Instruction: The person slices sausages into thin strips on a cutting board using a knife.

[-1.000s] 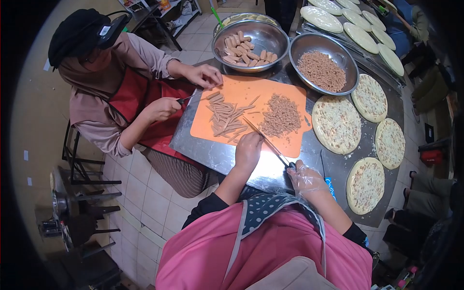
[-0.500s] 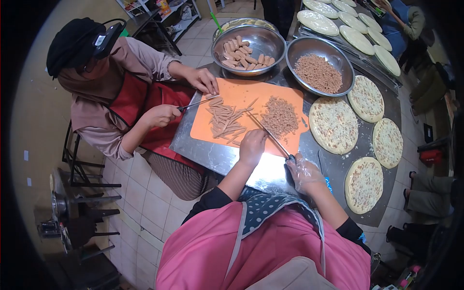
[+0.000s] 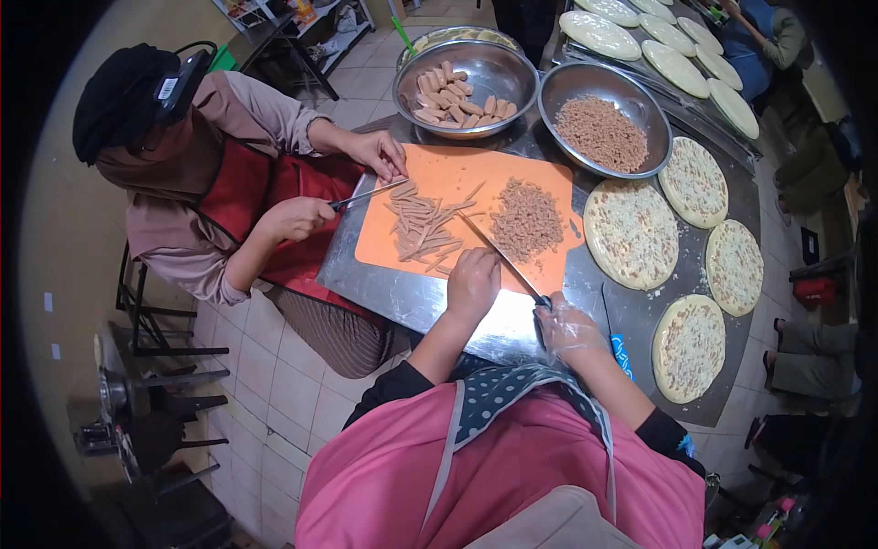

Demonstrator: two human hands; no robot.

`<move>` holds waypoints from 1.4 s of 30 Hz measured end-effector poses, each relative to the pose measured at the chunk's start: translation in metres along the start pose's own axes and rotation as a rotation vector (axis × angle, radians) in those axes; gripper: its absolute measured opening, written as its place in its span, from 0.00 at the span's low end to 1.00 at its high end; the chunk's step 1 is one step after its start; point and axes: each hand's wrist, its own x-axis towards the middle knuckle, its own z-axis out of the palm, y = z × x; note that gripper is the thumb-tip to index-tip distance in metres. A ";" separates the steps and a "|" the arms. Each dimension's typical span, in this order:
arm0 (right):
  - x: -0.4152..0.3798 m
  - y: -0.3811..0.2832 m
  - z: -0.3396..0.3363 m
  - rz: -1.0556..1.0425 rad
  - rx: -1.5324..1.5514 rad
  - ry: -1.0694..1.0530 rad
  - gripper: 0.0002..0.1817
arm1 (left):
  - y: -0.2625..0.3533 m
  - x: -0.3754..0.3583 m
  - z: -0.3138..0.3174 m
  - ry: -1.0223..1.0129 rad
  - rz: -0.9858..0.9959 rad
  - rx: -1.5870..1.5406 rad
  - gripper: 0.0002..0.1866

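Observation:
My right hand [image 3: 569,328], in a clear plastic glove, is closed on the handle of a long knife [image 3: 506,260]. The blade lies slanted over the orange cutting board [image 3: 439,160], between sausage strips [image 3: 425,224] on the left and a pile of chopped sausage [image 3: 527,220] on the right. My left hand [image 3: 474,284] is bare and closed at the board's near edge, left of the blade; what its fingers hold, if anything, is hidden. Across the board's left edge, a co-worker's hands hold another knife [image 3: 368,194] and a sausage piece.
Behind the board stand a steel bowl of sausage pieces [image 3: 512,78] and a steel bowl of chopped sausage [image 3: 654,128]. Several topped dough rounds [image 3: 631,234] lie on the right, with a blue-handled tool [image 3: 621,355] nearby. Plain rounds [image 3: 675,69] lie on trays behind.
The view has shifted slightly. Both my hands stay near the same places, with the knife slightly lower and left. The co-worker's hands remain at the board's left edge.

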 end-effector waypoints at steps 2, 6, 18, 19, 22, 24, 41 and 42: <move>0.006 -0.003 -0.002 0.006 0.029 -0.032 0.20 | -0.003 -0.003 0.001 0.038 0.038 -0.015 0.03; -0.003 -0.003 -0.012 -0.047 0.070 -0.022 0.21 | -0.008 -0.002 0.002 0.049 0.067 -0.029 0.02; 0.000 -0.004 -0.005 0.000 0.035 -0.039 0.22 | -0.004 -0.006 -0.003 -0.019 0.023 -0.005 0.04; 0.002 -0.003 -0.008 -0.013 0.057 -0.061 0.22 | -0.002 -0.007 -0.005 -0.012 0.029 0.012 0.04; -0.005 0.000 -0.016 -0.030 0.057 -0.067 0.22 | -0.003 -0.009 -0.003 -0.006 0.032 0.025 0.04; -0.014 -0.001 -0.021 -0.036 0.034 -0.054 0.22 | -0.004 -0.010 -0.003 -0.007 0.025 0.021 0.04; -0.021 -0.002 -0.019 -0.078 0.033 -0.012 0.23 | -0.004 -0.006 0.000 -0.014 0.032 -0.022 0.03; -0.024 -0.001 -0.020 -0.078 0.032 -0.013 0.23 | -0.004 -0.006 0.001 -0.014 0.031 -0.023 0.03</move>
